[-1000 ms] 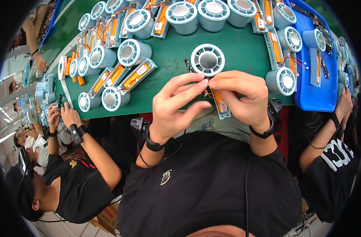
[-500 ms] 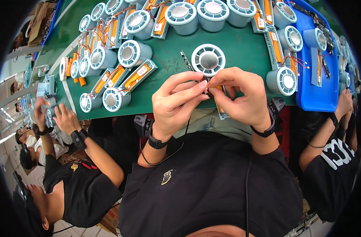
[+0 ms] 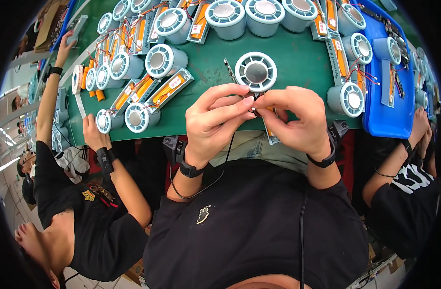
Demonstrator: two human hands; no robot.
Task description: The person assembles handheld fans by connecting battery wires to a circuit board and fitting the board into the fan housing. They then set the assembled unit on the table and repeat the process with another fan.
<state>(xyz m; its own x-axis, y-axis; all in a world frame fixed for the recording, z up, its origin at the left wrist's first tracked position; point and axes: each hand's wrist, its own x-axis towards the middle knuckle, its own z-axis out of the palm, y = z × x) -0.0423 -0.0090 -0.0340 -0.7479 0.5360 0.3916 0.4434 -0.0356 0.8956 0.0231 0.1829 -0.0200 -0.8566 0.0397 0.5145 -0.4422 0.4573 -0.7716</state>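
Note:
A pale blue handheld fan (image 3: 255,72) with a grey hub lies in front of me, its round head away from me and its open handle (image 3: 272,137) under my hands. My left hand (image 3: 215,115) and my right hand (image 3: 297,115) meet just below the head, fingertips pinched together. Between them a small white wire connector (image 3: 253,110) shows; the fingers hide most of it and the wiring. A narrow dark circuit board (image 3: 228,71) stands out to the left of the fan head.
Fans with orange batteries (image 3: 174,83) and red wires crowd the green table (image 3: 206,62) to the left, back and right. A blue tray (image 3: 387,118) at right holds another fan and boards. A tape roll (image 3: 77,79) sits at left. Co-workers sit on both sides.
My hands stay pinched at nearly the same spot, with only slight finger shifts. The co-worker at left has stretched one arm far forward, holding a pale part, and lowered the other hand to the table edge.

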